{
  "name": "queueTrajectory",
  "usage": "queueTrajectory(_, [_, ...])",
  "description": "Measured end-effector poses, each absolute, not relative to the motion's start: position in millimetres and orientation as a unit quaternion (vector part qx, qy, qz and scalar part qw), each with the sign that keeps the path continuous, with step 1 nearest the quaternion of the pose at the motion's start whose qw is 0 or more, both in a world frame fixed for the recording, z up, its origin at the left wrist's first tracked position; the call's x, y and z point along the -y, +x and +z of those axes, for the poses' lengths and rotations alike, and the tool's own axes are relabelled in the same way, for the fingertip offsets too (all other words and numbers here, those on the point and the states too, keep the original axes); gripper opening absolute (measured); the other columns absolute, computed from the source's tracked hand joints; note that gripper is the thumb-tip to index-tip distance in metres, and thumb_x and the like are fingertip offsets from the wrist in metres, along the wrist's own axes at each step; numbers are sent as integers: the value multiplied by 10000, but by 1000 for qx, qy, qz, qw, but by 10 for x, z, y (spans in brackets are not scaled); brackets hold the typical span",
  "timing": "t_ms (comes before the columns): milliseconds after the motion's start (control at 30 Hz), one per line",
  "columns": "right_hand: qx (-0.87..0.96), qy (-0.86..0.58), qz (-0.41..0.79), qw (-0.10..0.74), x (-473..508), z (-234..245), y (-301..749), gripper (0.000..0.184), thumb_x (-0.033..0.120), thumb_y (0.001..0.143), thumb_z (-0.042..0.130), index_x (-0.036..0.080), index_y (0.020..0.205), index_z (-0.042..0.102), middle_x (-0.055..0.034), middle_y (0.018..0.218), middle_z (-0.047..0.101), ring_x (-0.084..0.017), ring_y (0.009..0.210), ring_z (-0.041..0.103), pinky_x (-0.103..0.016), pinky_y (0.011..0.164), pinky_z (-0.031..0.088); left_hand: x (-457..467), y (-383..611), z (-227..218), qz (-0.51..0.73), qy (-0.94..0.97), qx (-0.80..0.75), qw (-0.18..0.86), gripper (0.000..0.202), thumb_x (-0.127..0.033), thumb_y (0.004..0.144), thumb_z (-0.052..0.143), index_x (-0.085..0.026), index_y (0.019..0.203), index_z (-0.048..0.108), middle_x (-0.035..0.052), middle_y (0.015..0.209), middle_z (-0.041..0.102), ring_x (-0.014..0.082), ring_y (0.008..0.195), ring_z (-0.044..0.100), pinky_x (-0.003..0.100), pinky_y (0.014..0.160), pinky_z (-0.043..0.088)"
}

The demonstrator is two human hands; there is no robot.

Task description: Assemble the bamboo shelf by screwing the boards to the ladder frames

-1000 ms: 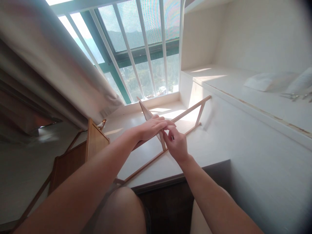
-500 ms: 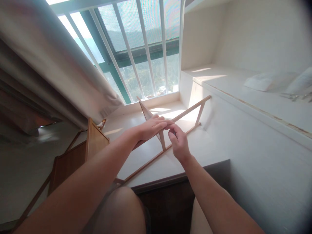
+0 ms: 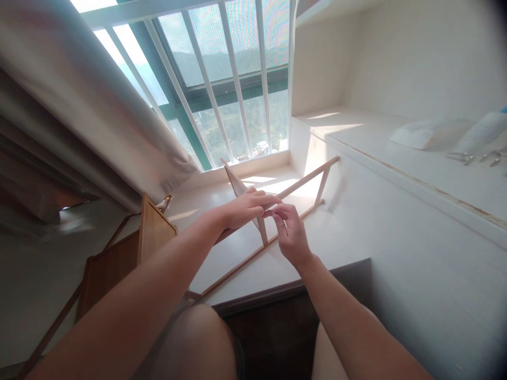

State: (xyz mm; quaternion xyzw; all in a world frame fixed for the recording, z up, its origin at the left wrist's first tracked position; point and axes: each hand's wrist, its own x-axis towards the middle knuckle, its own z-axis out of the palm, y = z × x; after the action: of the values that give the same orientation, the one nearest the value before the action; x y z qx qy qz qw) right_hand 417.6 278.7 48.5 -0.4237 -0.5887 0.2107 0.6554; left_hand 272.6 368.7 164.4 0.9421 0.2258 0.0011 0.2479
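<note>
A light wooden frame (image 3: pixel 307 181) made of slim bars lies on its side on the white surface, a crosspiece joining its two long bars. My left hand (image 3: pixel 243 207) lies along the upper long bar with its fingers bent over it, holding the frame. Close to those fingertips, my right hand (image 3: pixel 292 236) is closed in a pinch beside the bar. Whatever small thing sits between its thumb and fingers is too small to make out. Part of the upper bar and the joint is hidden under my hands.
Brown wooden furniture with panels (image 3: pixel 156 229) stands at the left, below a curtain (image 3: pixel 119 105). A barred window (image 3: pixel 237 89) is ahead. On the right-hand ledge (image 3: pixel 376 132) lie a clear plastic bag (image 3: pixel 415 133) and small metal pieces (image 3: pixel 461 157). My knees are near the surface's front edge.
My right hand's fingers have shifted slightly, and its thumb and index finger now show pinched below the left fingertips. The left hand and the frame stay nearly in place; the view has turned slightly right.
</note>
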Motion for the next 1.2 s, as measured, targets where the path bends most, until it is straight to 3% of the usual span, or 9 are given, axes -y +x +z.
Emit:
queueTrajectory(167, [589,-406,238,657,-2731,539,4247,202,257,1006,529,253,1207,532,-87,1144,716,-226,1061,728,-431,939,575,-3694,2724,1636,5,942,-228,247,462,-237,913,362,-270,1321,575,45,1052,595,252,1032,432,423,1052,302])
queueTrajectory(400, [561,-372,282,684,-2652,581,4262,210,234,983,581,253,1172,491,-103,1177,760,-235,1152,708,-449,960,582,-3728,2688,1588,13,939,-235,252,453,-347,1001,320,-303,1387,553,48,1130,596,258,1094,418,418,1059,296])
queueTrajectory(633, [528,-342,315,710,-2608,536,4244,102,234,961,616,244,966,515,-93,1139,775,-242,1060,742,-492,943,593,-3715,2706,1597,18,939,-234,252,437,-372,1018,305,-302,1342,592,42,1111,626,250,1053,432,419,1069,278])
queueTrajectory(733, [533,-350,286,715,-2614,529,4256,40,228,945,634,228,913,610,-91,1159,761,-244,1047,738,-490,936,593,-3709,2703,1600,19,937,-239,255,437,-385,1022,305,-307,1343,591,38,1129,633,251,1063,424,415,1064,279])
queueTrajectory(833, [552,-388,203,710,-2625,546,4278,69,210,908,681,229,842,677,-60,1004,743,-223,968,717,-438,880,588,-3695,2700,1607,21,933,-249,260,440,-372,1022,303,-314,1345,595,31,1174,634,254,1078,412,413,1064,277])
queueTrajectory(933, [559,-403,156,707,-2628,569,4283,99,179,887,705,231,806,680,-27,878,695,-195,863,685,-383,800,567,-3678,2704,1624,23,929,-255,266,437,-338,1015,307,-310,1324,614,16,1206,634,250,1092,409,405,1073,271])
queueTrajectory(1200, [564,-396,105,717,-2627,585,4201,117,189,876,726,231,803,645,-36,875,705,-198,839,687,-379,781,567,-3663,2719,1639,30,926,-258,273,441,-359,1026,290,-294,1300,630,8,1245,634,243,1130,421,393,1102,253])
